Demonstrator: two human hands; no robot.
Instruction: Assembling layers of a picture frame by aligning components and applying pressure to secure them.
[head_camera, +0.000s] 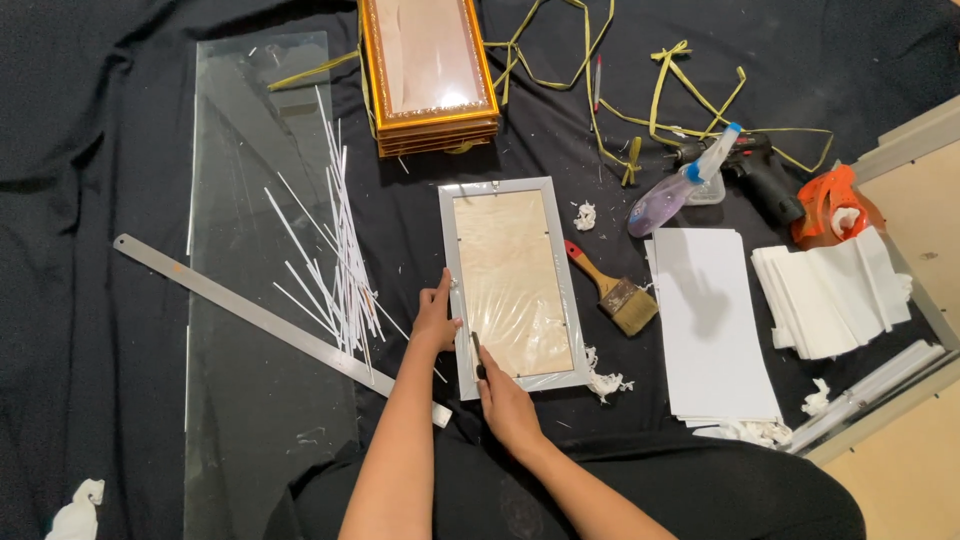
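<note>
A silver picture frame (508, 192) lies face down on the black cloth, its pale wooden backing covered with clear film. My left hand (436, 318) presses flat on the frame's left rail. My right hand (503, 393) grips a small dark tool (478, 356) whose tip rests on the frame's lower left edge. Both forearms reach in from the bottom of the view.
A long glass sheet (255, 300) lies at the left with thin white strips (335, 250) and a metal ruler (250, 312) across it. A stack of gold frames (430, 75) sits behind. To the right are a paintbrush (612, 290), spray bottle (670, 190), white boards (712, 320), folded papers (830, 290) and a tape dispenser (832, 205).
</note>
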